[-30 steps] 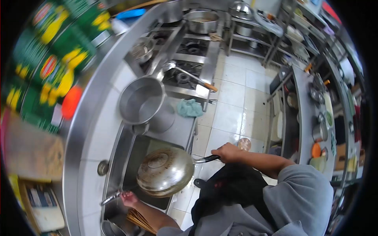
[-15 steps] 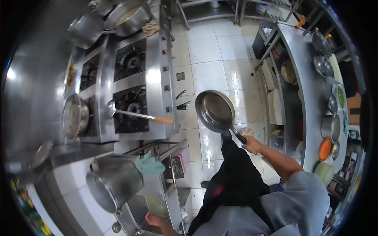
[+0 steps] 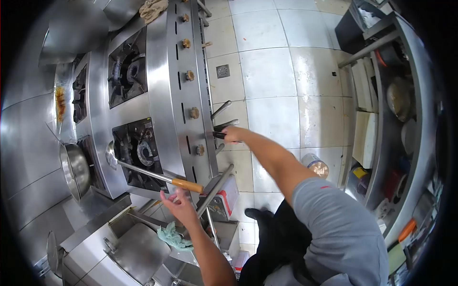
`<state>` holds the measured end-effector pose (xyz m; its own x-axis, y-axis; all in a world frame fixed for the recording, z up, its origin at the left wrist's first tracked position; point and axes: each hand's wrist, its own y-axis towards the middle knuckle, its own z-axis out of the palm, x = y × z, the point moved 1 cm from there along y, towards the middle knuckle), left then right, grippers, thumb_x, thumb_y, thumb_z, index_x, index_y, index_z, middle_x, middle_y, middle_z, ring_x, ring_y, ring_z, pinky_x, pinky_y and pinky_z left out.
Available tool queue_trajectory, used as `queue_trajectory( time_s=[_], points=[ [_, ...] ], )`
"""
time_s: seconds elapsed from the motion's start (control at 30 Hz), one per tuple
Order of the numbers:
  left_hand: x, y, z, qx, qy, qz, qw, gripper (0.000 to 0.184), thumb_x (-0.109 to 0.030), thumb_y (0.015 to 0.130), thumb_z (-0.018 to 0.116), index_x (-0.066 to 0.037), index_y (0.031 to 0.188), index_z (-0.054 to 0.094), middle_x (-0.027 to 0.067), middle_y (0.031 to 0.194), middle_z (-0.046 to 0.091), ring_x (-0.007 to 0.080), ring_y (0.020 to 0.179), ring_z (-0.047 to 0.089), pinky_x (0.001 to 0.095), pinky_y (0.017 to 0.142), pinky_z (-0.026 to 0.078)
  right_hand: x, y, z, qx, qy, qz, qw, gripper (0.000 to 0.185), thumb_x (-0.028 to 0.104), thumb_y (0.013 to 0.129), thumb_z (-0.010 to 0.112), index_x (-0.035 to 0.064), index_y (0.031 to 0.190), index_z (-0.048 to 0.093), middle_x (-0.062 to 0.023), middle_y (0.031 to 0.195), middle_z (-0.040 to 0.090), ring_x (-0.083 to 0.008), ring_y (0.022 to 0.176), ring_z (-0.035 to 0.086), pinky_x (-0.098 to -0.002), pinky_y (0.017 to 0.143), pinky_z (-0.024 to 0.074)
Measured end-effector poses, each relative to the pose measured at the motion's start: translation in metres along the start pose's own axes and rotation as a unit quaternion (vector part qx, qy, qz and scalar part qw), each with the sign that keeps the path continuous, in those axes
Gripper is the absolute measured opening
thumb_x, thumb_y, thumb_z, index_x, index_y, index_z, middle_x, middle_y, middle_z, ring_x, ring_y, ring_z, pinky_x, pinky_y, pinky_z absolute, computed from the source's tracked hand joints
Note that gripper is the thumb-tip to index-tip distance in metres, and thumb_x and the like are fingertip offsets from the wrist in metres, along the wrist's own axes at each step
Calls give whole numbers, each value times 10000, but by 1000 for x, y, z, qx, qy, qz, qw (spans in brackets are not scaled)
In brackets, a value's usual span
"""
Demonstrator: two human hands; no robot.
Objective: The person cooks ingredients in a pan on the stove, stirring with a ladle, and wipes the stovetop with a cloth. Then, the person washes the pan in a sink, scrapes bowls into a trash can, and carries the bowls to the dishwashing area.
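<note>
My right hand (image 3: 233, 135) is closed around the black handle (image 3: 219, 135) of the frying pan at the front edge of the stove. The pan's body is hidden beneath that edge. Two more handles (image 3: 222, 109) stick out just above it. My left hand (image 3: 179, 206) has its fingers apart, close to the wooden handle of a ladle (image 3: 187, 184). This ladle lies across the lower front burner (image 3: 143, 152), its metal bowl at the left. I cannot tell whether my left fingers touch the handle.
A metal wok (image 3: 75, 170) sits on a rear burner. Below it stand a lidded metal pot (image 3: 138, 250) and a green cloth (image 3: 174, 237) on a rack. On the right is a steel shelf unit (image 3: 377, 143); a clear container (image 3: 315, 165) stands on the tiled floor.
My right hand has moved left with the frying pan, whose body has gone from view beneath the stove edge. My left hand has come up to the ladle's handle. The view has shifted closer to the stove.
</note>
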<state>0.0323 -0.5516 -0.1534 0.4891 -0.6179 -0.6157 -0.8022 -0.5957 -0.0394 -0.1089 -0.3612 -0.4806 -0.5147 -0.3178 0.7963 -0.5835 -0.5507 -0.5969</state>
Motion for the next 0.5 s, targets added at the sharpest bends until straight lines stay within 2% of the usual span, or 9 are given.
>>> queue_trajectory(
  time_s=[0.07,0.13,0.17,0.27,0.3,0.37,0.4,0.43,0.5],
  points=[
    [-13,11,23,-15,77,19,997,678,-272,935,685,0,1477,381,103,1011,554,172,762,551,326,685,494,17,5,22,-76,31,-33,996,232,95,720,618,26,936,666,-154,658,660,-288,575,659,-436,560,543],
    [-13,25,29,-7,124,22,992,699,-249,917,687,18,1476,363,138,1060,557,189,793,569,324,716,494,-2,22,42,-333,-142,-127,924,541,134,751,621,-15,1270,600,-224,1019,703,-357,960,683,-444,859,552],
    [-9,33,32,0,160,24,987,719,-225,900,689,37,1474,344,173,1109,559,205,824,588,322,748,494,0,-9,42,-335,-61,-37,939,533,141,777,611,11,1293,591,-241,1237,635,-401,1190,573,-456,1057,443],
    [82,72,34,-16,66,62,996,513,-130,881,639,46,1322,443,156,951,582,200,699,596,328,644,507,-107,-43,59,-200,-254,-59,944,414,218,806,586,31,1168,660,-209,1192,663,-383,1158,596,-467,1013,463],
    [45,60,18,-17,-62,-59,996,399,-101,868,616,18,1215,457,127,856,565,182,628,569,322,575,490,-54,-136,29,-75,-256,-5,964,358,234,834,559,18,1095,676,-216,1140,682,-386,1118,619,-481,987,472],
    [-48,25,-8,-10,-248,-180,952,191,-98,913,596,-73,1012,435,25,664,478,112,475,476,284,422,413,-199,-187,42,-123,-348,-88,925,294,247,872,524,23,976,686,-238,1026,695,-413,992,656,-520,893,507],
    [-57,15,-18,13,-302,-190,934,185,-127,943,596,-89,1024,434,13,671,475,101,482,471,279,425,413,-168,-264,25,-149,-269,23,951,322,278,881,519,24,966,696,-238,1032,697,-411,994,661,-534,875,511],
    [-55,-3,-31,47,-352,-199,913,182,-156,973,596,-105,1036,434,0,679,471,90,490,466,275,427,412,-197,-313,10,-19,-369,104,923,322,278,889,516,21,956,699,-234,1051,701,-393,1001,673,-527,858,523],
    [-32,-35,-37,125,-447,-174,868,218,-241,997,617,-149,1026,422,-30,667,458,78,470,436,270,397,364,-232,-413,-1,-110,-390,178,897,252,199,836,581,32,942,736,-185,990,727,-379,942,697,-483,809,556]
  ],
)
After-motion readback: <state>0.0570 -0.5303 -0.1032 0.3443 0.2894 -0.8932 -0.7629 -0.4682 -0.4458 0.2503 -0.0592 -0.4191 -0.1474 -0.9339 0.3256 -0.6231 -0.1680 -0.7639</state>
